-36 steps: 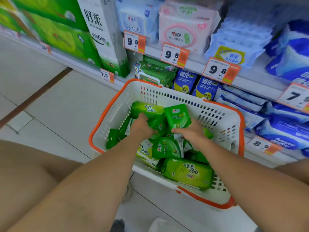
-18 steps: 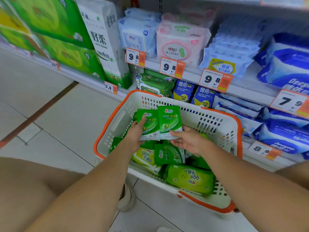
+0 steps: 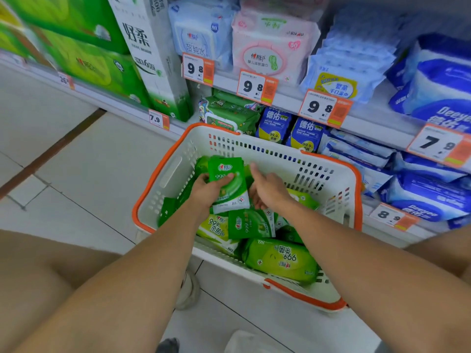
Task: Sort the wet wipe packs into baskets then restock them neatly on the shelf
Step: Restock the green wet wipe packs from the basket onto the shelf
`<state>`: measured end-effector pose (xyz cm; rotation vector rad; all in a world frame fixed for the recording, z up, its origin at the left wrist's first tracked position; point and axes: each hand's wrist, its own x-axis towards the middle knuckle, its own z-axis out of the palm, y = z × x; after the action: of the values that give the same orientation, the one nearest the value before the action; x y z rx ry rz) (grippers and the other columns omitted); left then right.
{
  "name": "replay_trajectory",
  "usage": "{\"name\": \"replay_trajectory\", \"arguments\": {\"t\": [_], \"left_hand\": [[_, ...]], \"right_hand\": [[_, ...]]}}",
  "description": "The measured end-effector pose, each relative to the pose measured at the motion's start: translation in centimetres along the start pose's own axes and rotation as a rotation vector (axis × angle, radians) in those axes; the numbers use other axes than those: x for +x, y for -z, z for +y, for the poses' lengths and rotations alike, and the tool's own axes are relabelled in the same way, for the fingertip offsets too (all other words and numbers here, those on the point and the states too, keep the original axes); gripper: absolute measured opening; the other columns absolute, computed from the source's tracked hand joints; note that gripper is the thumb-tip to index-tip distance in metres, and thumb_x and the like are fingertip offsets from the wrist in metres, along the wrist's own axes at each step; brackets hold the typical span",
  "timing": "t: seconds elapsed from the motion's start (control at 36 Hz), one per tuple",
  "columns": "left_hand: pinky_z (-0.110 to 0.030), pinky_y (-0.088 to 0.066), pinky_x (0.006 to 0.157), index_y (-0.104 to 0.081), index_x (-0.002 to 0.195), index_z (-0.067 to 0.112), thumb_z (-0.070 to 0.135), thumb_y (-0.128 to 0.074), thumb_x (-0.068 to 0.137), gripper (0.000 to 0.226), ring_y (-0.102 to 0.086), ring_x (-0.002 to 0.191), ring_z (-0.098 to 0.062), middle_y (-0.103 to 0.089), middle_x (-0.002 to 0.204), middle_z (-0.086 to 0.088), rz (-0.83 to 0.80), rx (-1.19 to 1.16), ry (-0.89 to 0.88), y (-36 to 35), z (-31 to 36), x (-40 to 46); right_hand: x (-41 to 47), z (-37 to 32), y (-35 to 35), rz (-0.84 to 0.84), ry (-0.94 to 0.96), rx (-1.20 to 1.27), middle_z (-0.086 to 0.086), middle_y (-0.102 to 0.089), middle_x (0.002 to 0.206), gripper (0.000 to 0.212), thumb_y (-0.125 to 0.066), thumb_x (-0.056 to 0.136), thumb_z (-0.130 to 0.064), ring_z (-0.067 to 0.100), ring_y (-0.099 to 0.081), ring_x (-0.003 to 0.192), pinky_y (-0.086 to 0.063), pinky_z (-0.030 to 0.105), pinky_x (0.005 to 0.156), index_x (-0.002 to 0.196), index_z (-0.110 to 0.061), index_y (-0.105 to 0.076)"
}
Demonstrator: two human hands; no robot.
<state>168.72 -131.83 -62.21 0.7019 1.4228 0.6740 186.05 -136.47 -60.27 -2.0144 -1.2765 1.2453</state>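
Gathering small packs, we should square their edges before lifting them to the shelf. Our left hand [image 3: 206, 189] grips a flat, glossy green plastic wet wipe pack [image 3: 228, 186] over the white, orange-rimmed slotted plastic basket [image 3: 163, 174]; our right hand [image 3: 267, 191] hovers beside it, fingers loose, holding nothing.
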Motion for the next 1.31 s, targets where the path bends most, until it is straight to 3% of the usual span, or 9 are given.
{"name": "replay_trajectory", "arguments": {"t": [0.11,0.17,0.28,0.47,0.67,0.89,0.97,1.11,1.31], "left_hand": [[-0.057,-0.06,0.079,-0.056,0.126,0.015,0.03,-0.093,0.066,0.071,-0.075,0.089,-0.032,-0.074,0.108,-0.011,0.133,-0.098,0.04,1.2,-0.1,0.0],[-0.055,-0.06,0.081,-0.056,0.125,0.014,0.029,-0.092,0.069,0.068,-0.074,0.091,-0.031,-0.073,0.11,-0.011,0.188,-0.069,0.013,1.7,0.0,-0.3],[-0.048,-0.061,0.083,-0.05,0.129,0.013,0.023,-0.09,0.072,0.071,-0.072,0.095,-0.027,-0.069,0.115,-0.009,0.229,-0.032,-0.1,2.2,0.5,-1.0],[-0.017,-0.056,0.059,-0.051,0.122,0.012,0.022,-0.087,0.076,0.059,-0.07,0.085,-0.01,-0.069,0.107,0.0,0.217,-0.008,-0.328,1.1,4.7,-2.9],[-0.019,-0.057,0.063,-0.055,0.109,0.019,0.024,-0.083,0.081,0.039,-0.072,0.082,-0.008,-0.071,0.103,0.002,0.172,-0.035,-0.565,-0.5,15.0,-6.7],[-0.027,-0.049,0.079,-0.048,0.136,0.028,0.048,-0.046,0.103,0.039,-0.059,0.083,-0.002,-0.056,0.126,0.012,-0.016,-0.02,-0.646,-5.5,25.4,-13.6],[-0.035,-0.051,0.095,-0.057,0.13,0.027,0.056,-0.035,0.103,0.046,-0.066,0.105,-0.014,-0.065,0.129,0.004,-0.104,-0.027,-0.627,-7.1,26.4,-16.0],[-0.013,-0.048,0.069,-0.054,0.116,0.033,0.047,-0.063,0.091,0.03,-0.066,0.073,0.01,-0.069,0.104,0.012,-0.351,0.046,-0.662,-7.6,27.1,-18.0],[-0.039,-0.061,0.086,-0.06,0.126,0.017,0.005,-0.071,0.072,0.056,-0.073,0.1,-0.03,-0.076,0.111,-0.009,-0.509,0.091,-0.692,-5.0,31.2,-17.8]], "right_hand": [[0.1,3.2,-0.8,-0.142,0.11,-0.552,0.006,-0.066,0.099,0.042,-0.06,0.092,-0.055,0.025,-0.064,0.092,-0.047,0.033,0.073,0.105,-0.016,-0.065],[-0.7,3.9,-1.9,-0.23,0.127,-0.82,0.005,-0.061,0.116,0.06,-0.078,0.078,-0.049,0.027,-0.056,0.113,-0.049,0.039,0.087,0.126,-0.018,-0.058],[-1.2,2.1,-3.3,-0.223,0.164,-1.008,0.004,-0.054,0.092,0.019,-0.074,0.082,-0.02,0.028,-0.058,0.107,-0.047,0.046,0.092,0.091,-0.014,-0.059],[-0.3,-0.6,2.8,-0.249,-0.066,-0.341,0.009,-0.052,0.144,0.071,-0.081,0.083,-0.025,0.029,-0.052,0.131,-0.04,0.038,0.11,0.144,-0.01,-0.048],[-3.3,-9.1,13.7,-0.424,0.05,0.78,0.015,-0.073,0.115,0.04,-0.063,0.082,-0.01,0.025,-0.073,0.098,-0.061,0.037,0.081,0.122,-0.008,-0.066],[-5.7,-21.3,16.4,-0.021,0.467,0.576,0.0,-0.073,0.118,0.054,-0.077,0.082,-0.043,0.022,-0.069,0.11,-0.051,0.045,0.102,0.128,-0.018,-0.06],[-6.4,-22.1,16.5,-0.067,0.457,0.686,-0.005,-0.07,0.124,0.07,-0.079,0.073,-0.055,0.023,-0.067,0.114,-0.044,0.056,0.107,0.132,-0.029,-0.051],[-7.0,-22.8,16.8,-0.085,0.502,0.759,-0.008,-0.069,0.126,0.066,-0.078,0.079,-0.049,0.022,-0.066,0.117,-0.042,0.058,0.108,0.135,-0.038,-0.046],[-7.9,-24.5,19.2,-0.371,0.424,0.903,0.016,-0.069,0.124,0.062,-0.089,0.068,-0.026,0.034,-0.064,0.118,-0.045,0.054,0.107,0.125,-0.011,-0.069]]}}
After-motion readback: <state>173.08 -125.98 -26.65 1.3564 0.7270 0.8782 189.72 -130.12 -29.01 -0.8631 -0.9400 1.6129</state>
